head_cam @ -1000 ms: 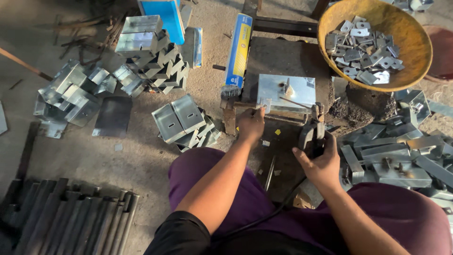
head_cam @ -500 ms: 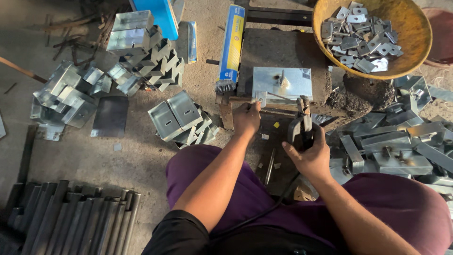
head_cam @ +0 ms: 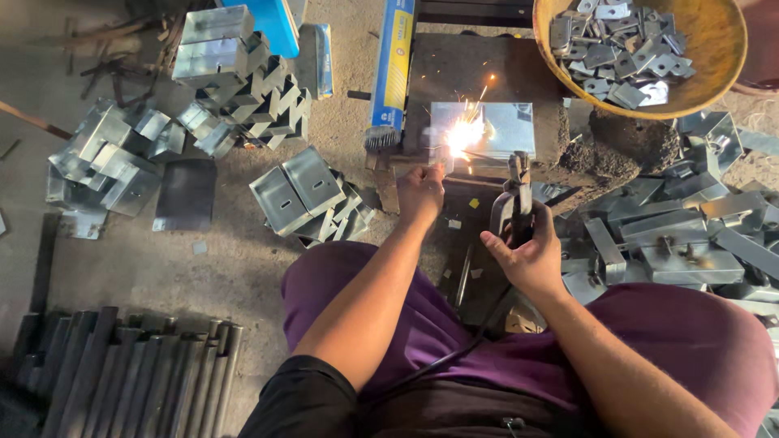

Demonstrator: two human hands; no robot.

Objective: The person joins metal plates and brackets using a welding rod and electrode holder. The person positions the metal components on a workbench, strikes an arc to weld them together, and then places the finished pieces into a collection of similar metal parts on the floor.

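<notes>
Right hand (head_cam: pixel 527 251) grips welding holder (head_cam: pixel 514 207), metal box (head_cam: pixel 487 130) just ahead w/ sparks.

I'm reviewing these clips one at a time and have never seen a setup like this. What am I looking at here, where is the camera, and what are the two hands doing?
The camera sits on a person's head and looks down at their own lap and arms; there is no machine. They sit low on a dusty floor. The right hand grips a dark welding holder with a cable trailing back. Its tip meets a shiny metal plate, where bright sparks fly. The left hand rests by the near edge of that plate. Around them lie piles of folded metal brackets, a yellow bowl of small flat pieces, dark rods at lower left, and a long blue and yellow box.
</notes>
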